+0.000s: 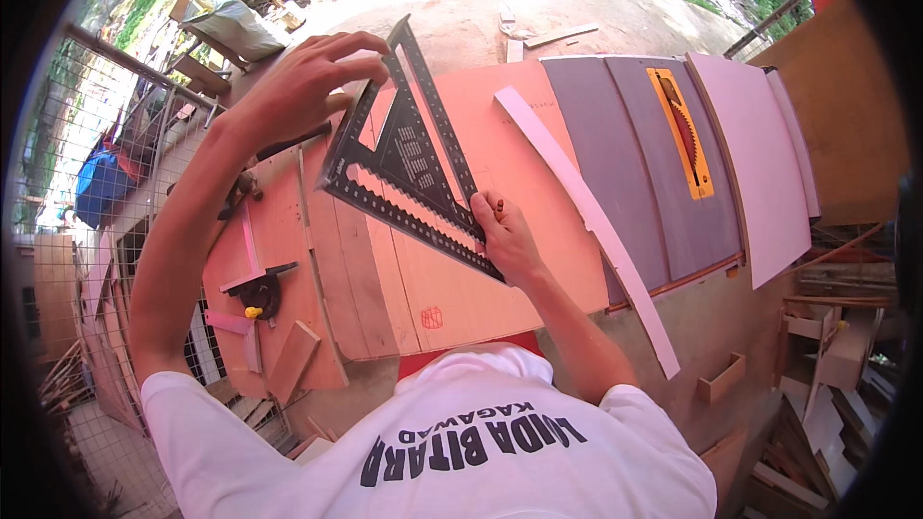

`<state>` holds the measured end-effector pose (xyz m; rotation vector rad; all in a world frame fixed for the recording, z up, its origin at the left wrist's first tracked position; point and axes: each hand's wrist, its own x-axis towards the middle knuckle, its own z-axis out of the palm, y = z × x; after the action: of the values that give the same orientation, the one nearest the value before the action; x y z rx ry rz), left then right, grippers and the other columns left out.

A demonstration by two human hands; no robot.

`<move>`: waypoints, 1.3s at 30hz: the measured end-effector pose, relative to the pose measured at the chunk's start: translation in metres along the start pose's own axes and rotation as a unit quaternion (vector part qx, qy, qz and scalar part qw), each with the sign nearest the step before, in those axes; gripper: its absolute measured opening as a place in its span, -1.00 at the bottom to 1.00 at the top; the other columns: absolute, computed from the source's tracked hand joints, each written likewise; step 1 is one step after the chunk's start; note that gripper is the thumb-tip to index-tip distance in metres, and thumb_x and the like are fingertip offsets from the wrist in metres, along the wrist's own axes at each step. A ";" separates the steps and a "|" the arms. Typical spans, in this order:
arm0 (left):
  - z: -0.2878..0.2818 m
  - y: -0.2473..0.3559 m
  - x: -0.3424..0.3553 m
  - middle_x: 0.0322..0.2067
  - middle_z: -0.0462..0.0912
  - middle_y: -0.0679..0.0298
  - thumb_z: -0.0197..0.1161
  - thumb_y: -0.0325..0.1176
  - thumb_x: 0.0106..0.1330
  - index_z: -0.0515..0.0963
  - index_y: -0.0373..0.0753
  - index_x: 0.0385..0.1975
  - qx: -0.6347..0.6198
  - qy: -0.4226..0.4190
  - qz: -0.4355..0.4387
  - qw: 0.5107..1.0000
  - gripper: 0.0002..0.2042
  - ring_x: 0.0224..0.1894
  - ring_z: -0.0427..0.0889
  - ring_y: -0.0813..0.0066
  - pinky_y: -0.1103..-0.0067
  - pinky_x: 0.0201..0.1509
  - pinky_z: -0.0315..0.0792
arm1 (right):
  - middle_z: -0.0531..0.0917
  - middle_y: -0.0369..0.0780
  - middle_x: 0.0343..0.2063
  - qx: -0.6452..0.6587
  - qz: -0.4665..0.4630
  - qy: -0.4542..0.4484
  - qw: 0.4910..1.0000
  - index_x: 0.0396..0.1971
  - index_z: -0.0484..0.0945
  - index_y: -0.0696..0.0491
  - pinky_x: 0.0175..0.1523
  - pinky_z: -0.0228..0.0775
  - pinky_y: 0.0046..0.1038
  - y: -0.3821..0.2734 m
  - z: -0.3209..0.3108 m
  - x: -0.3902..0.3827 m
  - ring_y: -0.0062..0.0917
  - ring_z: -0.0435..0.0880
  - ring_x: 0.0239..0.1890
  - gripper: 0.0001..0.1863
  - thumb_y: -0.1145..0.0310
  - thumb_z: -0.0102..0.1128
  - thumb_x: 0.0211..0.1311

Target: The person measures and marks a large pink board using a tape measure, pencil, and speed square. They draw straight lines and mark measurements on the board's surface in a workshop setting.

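1. Wood panel (510, 163): the broad, pinkish work surface in the middle, beneath both hands

2. Saw table (611, 163): grey, adjoining the panel on its right

3. Pale board (755, 154): flat, at the right side of the saw table

4. Low board (288, 231): pinkish, left of the panel, with loose pieces on it

5. Long strip (601, 226): pale and narrow, slanting across the seam between panel and saw table; its near end juts past the table's near edge

6. Triangle square (399, 149): black, with slots and toothed inner edges; held over the left part of the panel, one corner pointing away from the person

7. Yellow plate (702, 183): set in the saw table, with the toothed saw blade (685, 133) rising through it

8. Left hand (303, 82): fingers spread and bent, tips at the square's upper left edge; whether they press on it cannot be told

9. Right hand (510, 240): thumb and fingers pinching the square's lower right corner

10. Black tool (260, 296): on the low board, with a yellow knob

11. Wood block (293, 362): near the black tool, slanted

12. Pencil (499, 207): a short end showing between the right thumb and forefinger
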<state>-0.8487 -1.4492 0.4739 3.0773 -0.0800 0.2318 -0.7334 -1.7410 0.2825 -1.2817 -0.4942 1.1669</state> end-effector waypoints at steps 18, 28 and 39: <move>0.293 0.036 -0.032 -0.16 0.72 -0.33 0.14 -0.35 0.54 0.47 -0.58 0.15 -0.331 0.303 -0.638 0.626 -0.62 -0.03 0.72 -0.33 0.07 0.10 0.55 | 0.66 -0.12 -0.55 -0.355 -0.105 0.275 0.887 -0.09 0.54 0.17 -0.36 0.49 -0.12 0.102 0.081 0.142 -0.26 0.68 -0.56 -0.65 0.12 0.14 0.57; 0.314 -0.007 -0.015 -0.05 0.68 -0.39 0.14 -0.41 0.52 0.34 -0.59 0.37 -0.302 0.240 -0.600 0.701 -0.49 0.07 0.68 -0.36 0.08 0.23 0.53 | 0.58 -0.08 -0.05 -0.738 -0.183 0.282 0.584 0.26 0.60 -0.23 0.20 0.36 -0.08 0.039 -0.106 0.151 -0.19 0.50 0.03 -0.41 -0.03 0.47 0.25; 0.306 0.022 -0.017 0.17 0.41 -0.17 0.33 -0.38 0.39 0.54 -0.45 0.20 -0.083 0.163 -0.629 0.755 -0.57 0.24 0.38 -0.15 0.21 0.32 0.36 | 0.54 -0.11 -0.05 -0.663 -0.234 0.220 0.676 0.16 0.63 -0.20 0.19 0.35 -0.11 0.030 -0.143 0.147 -0.15 0.47 0.07 -0.58 0.22 0.41 0.31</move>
<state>-0.8210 -1.4881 0.1700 2.1616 1.7361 0.5719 -0.5682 -1.6846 0.1700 -2.3552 -1.3196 -0.1870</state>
